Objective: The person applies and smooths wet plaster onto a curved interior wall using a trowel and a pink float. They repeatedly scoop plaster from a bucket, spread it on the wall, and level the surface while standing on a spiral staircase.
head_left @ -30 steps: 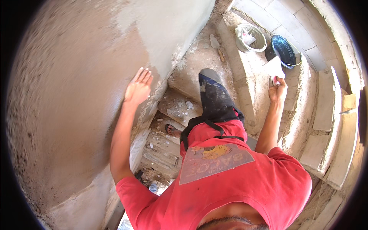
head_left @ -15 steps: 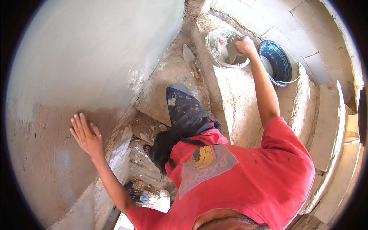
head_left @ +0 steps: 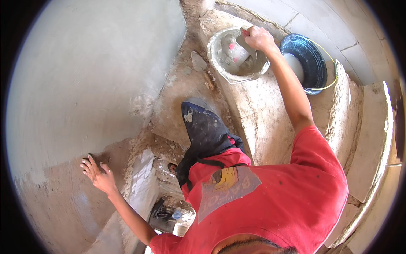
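Observation:
My left hand (head_left: 100,174) rests with fingers apart against the wall (head_left: 63,199), on the bare brown part just below the smooth grey coating (head_left: 97,76). My right hand (head_left: 259,38) is closed round the reddish handle of a flat-bladed scraper (head_left: 245,43), at the far right rim of a pale bucket (head_left: 214,63). Grey paste coats the inside of this bucket. A whitish flat piece and small red spots show in it, but I cannot make out what they are.
A dark blue bucket (head_left: 316,67) with a yellow-green handle stands right of the pale one. A pointed trowel (head_left: 198,62) lies on the step (head_left: 175,112) near the wall. Curved concrete steps (head_left: 364,139) run down the right side. Rubble and a bluish plastic item (head_left: 176,215) lie low down.
The scraper has risen from inside the bucket to its far right rim with my right hand. My left hand stays on the wall, its fingers more bent. The view has shifted.

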Demonstrator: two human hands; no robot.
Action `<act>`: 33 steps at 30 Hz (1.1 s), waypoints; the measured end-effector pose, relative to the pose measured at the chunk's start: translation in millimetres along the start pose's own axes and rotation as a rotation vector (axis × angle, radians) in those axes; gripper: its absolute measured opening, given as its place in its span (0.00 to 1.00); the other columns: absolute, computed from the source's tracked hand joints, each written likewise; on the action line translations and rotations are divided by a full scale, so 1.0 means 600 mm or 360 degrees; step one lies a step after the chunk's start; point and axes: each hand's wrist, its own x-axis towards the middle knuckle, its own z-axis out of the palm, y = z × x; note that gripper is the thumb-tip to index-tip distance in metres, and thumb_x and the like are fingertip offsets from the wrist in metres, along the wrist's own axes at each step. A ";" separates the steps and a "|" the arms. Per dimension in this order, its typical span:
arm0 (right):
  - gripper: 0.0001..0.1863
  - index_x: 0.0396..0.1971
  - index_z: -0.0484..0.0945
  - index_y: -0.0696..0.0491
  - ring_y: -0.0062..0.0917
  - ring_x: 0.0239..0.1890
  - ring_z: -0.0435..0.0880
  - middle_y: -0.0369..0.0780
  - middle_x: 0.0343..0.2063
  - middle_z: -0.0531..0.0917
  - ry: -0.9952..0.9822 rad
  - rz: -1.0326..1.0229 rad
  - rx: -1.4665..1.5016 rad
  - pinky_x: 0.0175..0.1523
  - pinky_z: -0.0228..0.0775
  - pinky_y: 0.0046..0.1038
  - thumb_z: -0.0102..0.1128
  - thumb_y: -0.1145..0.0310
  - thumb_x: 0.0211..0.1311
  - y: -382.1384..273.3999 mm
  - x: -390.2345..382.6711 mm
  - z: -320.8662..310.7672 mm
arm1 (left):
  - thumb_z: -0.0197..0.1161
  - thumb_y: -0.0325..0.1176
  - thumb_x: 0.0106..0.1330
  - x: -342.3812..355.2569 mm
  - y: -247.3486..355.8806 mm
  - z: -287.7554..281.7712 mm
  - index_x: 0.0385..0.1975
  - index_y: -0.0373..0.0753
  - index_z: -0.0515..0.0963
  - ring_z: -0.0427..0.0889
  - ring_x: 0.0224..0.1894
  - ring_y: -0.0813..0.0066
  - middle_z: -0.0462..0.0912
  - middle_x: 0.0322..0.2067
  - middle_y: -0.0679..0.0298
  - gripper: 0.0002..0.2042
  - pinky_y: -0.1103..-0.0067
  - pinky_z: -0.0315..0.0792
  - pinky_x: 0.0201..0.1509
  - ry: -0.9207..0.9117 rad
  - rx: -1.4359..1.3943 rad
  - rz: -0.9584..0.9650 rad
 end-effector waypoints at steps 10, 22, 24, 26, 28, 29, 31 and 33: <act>0.25 0.53 0.84 0.54 0.48 0.57 0.83 0.54 0.53 0.85 -0.0130 -0.0316 -0.0051 0.64 0.73 0.45 0.53 0.49 0.71 -0.061 0.046 0.049 | 0.59 0.31 0.69 0.001 0.014 -0.017 0.75 0.47 0.64 0.52 0.80 0.53 0.59 0.77 0.56 0.32 0.56 0.54 0.81 -0.0106 -0.0065 -0.0077; 0.17 0.49 0.88 0.47 0.41 0.44 0.91 0.49 0.40 0.90 -0.0171 -0.0529 -0.0228 0.55 0.81 0.44 0.59 0.56 0.67 -0.104 0.007 0.070 | 0.61 0.31 0.67 0.003 0.019 -0.023 0.76 0.49 0.62 0.50 0.81 0.54 0.57 0.78 0.58 0.35 0.57 0.55 0.81 -0.0167 -0.0073 -0.0114; 0.17 0.49 0.88 0.45 0.41 0.46 0.90 0.49 0.41 0.90 -0.0244 -0.0620 -0.0105 0.55 0.80 0.43 0.59 0.57 0.67 -0.092 -0.016 0.084 | 0.61 0.30 0.66 0.002 0.020 -0.022 0.76 0.49 0.62 0.50 0.81 0.54 0.56 0.78 0.58 0.36 0.57 0.55 0.81 -0.0158 -0.0114 -0.0132; 0.17 0.50 0.88 0.44 0.42 0.47 0.89 0.49 0.41 0.89 -0.0256 -0.0775 -0.0102 0.56 0.79 0.42 0.59 0.57 0.67 -0.071 -0.030 0.090 | 0.61 0.30 0.66 0.001 0.020 -0.021 0.77 0.49 0.62 0.50 0.81 0.54 0.56 0.78 0.58 0.36 0.57 0.54 0.81 -0.0157 -0.0129 -0.0119; 0.17 0.49 0.88 0.45 0.43 0.50 0.88 0.50 0.42 0.89 -0.0197 -0.0587 0.0071 0.58 0.78 0.43 0.59 0.57 0.67 -0.049 -0.029 0.094 | 0.62 0.30 0.65 0.000 0.018 -0.022 0.77 0.49 0.61 0.49 0.81 0.54 0.56 0.78 0.58 0.37 0.57 0.54 0.81 -0.0177 -0.0120 -0.0120; 0.17 0.49 0.88 0.45 0.43 0.52 0.87 0.51 0.42 0.89 -0.0141 -0.0464 0.0158 0.60 0.77 0.43 0.58 0.57 0.67 -0.040 -0.025 0.099 | 0.62 0.30 0.65 0.000 0.018 -0.023 0.77 0.49 0.61 0.49 0.81 0.53 0.55 0.78 0.58 0.37 0.57 0.54 0.81 -0.0190 -0.0109 -0.0129; 0.21 0.56 0.83 0.46 0.46 0.56 0.84 0.53 0.50 0.85 -0.0329 -0.0266 0.0041 0.63 0.74 0.44 0.54 0.62 0.65 -0.025 -0.008 0.117 | 0.62 0.30 0.65 0.001 0.021 -0.025 0.77 0.48 0.61 0.49 0.81 0.53 0.55 0.78 0.57 0.37 0.57 0.54 0.81 -0.0207 -0.0096 -0.0133; 0.25 0.60 0.80 0.50 0.48 0.58 0.83 0.56 0.54 0.83 -0.0360 -0.0262 0.0029 0.64 0.73 0.45 0.51 0.63 0.64 -0.020 0.004 0.156 | 0.62 0.31 0.65 0.004 0.025 -0.029 0.77 0.47 0.61 0.49 0.81 0.52 0.55 0.78 0.56 0.37 0.57 0.53 0.81 -0.0214 -0.0086 -0.0126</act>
